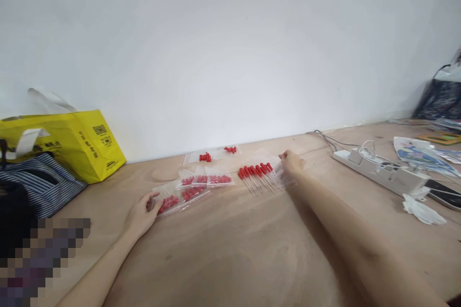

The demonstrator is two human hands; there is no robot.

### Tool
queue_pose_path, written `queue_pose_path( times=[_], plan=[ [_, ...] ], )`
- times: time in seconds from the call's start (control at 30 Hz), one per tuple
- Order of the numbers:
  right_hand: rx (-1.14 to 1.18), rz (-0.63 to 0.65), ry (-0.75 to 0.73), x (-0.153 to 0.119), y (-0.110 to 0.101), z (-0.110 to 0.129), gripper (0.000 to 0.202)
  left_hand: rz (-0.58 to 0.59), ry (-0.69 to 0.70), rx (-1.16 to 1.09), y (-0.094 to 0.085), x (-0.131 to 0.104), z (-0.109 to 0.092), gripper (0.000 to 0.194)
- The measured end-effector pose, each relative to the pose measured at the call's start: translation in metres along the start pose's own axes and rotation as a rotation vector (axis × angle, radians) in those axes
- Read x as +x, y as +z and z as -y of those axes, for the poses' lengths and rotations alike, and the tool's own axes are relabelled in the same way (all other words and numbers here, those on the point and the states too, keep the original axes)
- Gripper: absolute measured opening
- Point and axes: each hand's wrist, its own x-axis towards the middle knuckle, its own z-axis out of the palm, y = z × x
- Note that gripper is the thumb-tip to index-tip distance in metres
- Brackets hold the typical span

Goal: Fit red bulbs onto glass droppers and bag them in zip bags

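Observation:
My left hand (143, 212) is at the left edge of a clear zip bag (168, 204) holding small red rubber bulbs, its thumb and fingers curled onto that edge. My right hand (293, 163) pinches with its fingertips at a clear plastic bag (287, 178), mostly hidden behind the hand. Just left of it, several droppers (256, 171) with red bulbs and thin clear stems lie side by side, stems toward me. More clear bags of red bulbs (212, 178) overlap in the middle of the table.
Toward the wall lie two small groups of red pieces (205, 157) on clear plastic. A yellow shopping bag (86, 141) and a striped bag (54, 184) stand at the left. On the right are a white power strip (378, 170), a phone (444, 194) and a crumpled tissue (423, 210).

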Motion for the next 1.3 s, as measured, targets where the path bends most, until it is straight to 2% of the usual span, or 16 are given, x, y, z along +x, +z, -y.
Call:
queue_pose_path(
  times=[0.13, 0.23, 0.33, 0.4, 0.47, 0.57, 0.63, 0.7, 0.77, 0.83, 0.9, 0.97, 1.03, 1.1, 1.2, 1.3],
  plan=[
    [0.013, -0.086, -0.017, -0.006, -0.006, 0.001, 0.027, -0.002, -0.006, -0.007, 0.001, 0.0, 0.0, 0.042],
    [0.026, -0.171, -0.02, -0.009, -0.019, 0.004, 0.03, -0.032, 0.002, -0.008, 0.002, 0.0, 0.002, 0.041],
    [0.072, -0.281, -0.053, -0.014, -0.04, 0.014, 0.032, -0.124, -0.007, 0.03, -0.001, -0.001, 0.002, 0.043],
    [0.192, -0.314, -0.156, -0.021, -0.053, 0.025, 0.03, -0.224, -0.017, 0.07, -0.006, -0.003, -0.002, 0.043],
    [0.376, -0.2, -0.344, -0.035, -0.06, 0.04, 0.026, -0.342, 0.017, 0.097, -0.012, -0.007, -0.011, 0.041],
    [0.564, 0.296, -0.619, -0.074, -0.052, 0.067, 0.024, -0.452, 0.178, 0.045, -0.016, -0.021, -0.035, 0.034],
    [0.534, 0.557, -0.726, -0.109, -0.036, 0.083, 0.021, -0.419, 0.288, -0.068, -0.014, -0.036, -0.055, 0.033],
    [0.445, 0.661, -0.845, -0.142, -0.018, 0.094, 0.018, -0.287, 0.365, -0.171, -0.009, -0.056, -0.076, 0.03],
    [0.331, 0.612, -0.887, -0.161, -0.006, 0.099, 0.02, 0.007, 0.558, -0.198, -0.003, -0.078, -0.092, 0.027],
    [0.261, 0.508, -0.806, -0.157, -0.005, 0.096, 0.017, 0.301, 0.712, -0.203, 0.002, -0.096, -0.101, 0.03],
    [0.147, 0.374, -0.575, -0.131, -0.012, 0.084, 0.014, 0.453, 0.76, -0.185, 0.005, -0.107, -0.104, 0.043],
    [0.091, 0.307, -0.425, -0.096, -0.02, 0.064, 0.018, 0.578, 0.785, -0.165, 0.007, -0.111, -0.103, 0.042],
    [0.049, 0.26, -0.3, -0.065, -0.026, 0.042, 0.021, 0.614, 0.783, -0.171, 0.008, -0.108, -0.101, 0.037],
    [0.019, 0.238, -0.201, -0.045, -0.025, 0.024, 0.024, 0.566, 0.765, -0.189, 0.01, -0.105, -0.101, 0.033],
    [0.003, 0.239, -0.124, -0.037, -0.016, 0.011, 0.026, 0.5, 0.772, -0.187, 0.016, -0.102, -0.104, 0.034],
    [0.01, 0.25, -0.096, -0.04, -0.005, 0.011, 0.021, 0.568, 0.818, -0.14, 0.021, -0.105, -0.107, 0.052]
  ],
)
